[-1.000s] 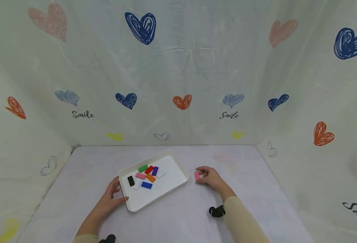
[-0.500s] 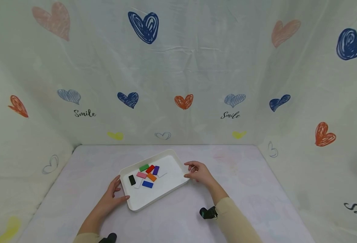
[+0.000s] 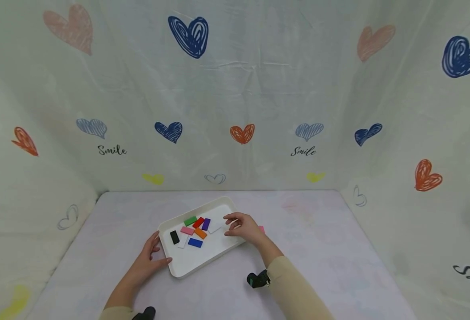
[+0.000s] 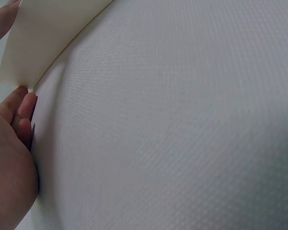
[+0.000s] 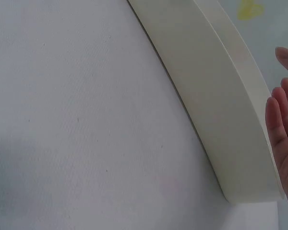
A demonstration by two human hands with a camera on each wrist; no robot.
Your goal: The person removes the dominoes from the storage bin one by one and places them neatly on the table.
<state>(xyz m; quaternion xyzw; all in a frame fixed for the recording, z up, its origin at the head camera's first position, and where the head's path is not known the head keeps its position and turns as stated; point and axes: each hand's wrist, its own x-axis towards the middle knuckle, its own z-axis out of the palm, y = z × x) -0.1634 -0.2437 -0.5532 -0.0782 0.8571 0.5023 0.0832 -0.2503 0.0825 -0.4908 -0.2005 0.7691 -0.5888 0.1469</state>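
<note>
Right hand has moved left over right end of white tray, fingers apart; left hand holds left end, fingers wide. Tray's long axis slants near-left to far-right.

White tray, black block, blue block, orange block, pale heart-printed curtain

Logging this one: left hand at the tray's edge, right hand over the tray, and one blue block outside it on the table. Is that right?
Not quite: the head view shows the block outside the tray, partly hidden by the right hand, is pink. The rest holds: left hand at the tray's edge, right hand over the tray.
</note>
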